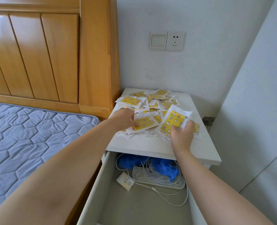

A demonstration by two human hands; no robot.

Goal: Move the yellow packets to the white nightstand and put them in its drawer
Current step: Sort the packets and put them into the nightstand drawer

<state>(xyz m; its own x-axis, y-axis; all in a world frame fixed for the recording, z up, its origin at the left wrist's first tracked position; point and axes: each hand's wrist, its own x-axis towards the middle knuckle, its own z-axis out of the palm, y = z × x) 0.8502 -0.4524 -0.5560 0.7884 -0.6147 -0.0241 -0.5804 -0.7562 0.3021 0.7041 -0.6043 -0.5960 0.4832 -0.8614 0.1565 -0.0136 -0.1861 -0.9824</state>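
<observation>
The yellow packets [152,103] lie in a loose heap on top of the white nightstand [144,145], filling its far half, some overlapping and some hanging over the edge at 9 o'clock. At 4 o'clock of the heap the right hand [181,133] grips a tilted stack of packets [173,119], thumb on the front and fingers curled behind. At 8 o'clock the left hand [124,118] rests on one flat packet [145,123], thumb on its face and fingers bent; whether it pinches it I cannot tell.

At 6 o'clock, below the top, the drawer [100,184] stands pulled out. It holds a blue plastic bag [165,168], white cables [172,194], a flat white device [144,177] and a small tissue pack [124,181]. No packet is in it.

At 9 o'clock is the bed's blue mattress [29,135] and wooden headboard [37,54]; at 12 o'clock, a wall switch and socket [167,41].
</observation>
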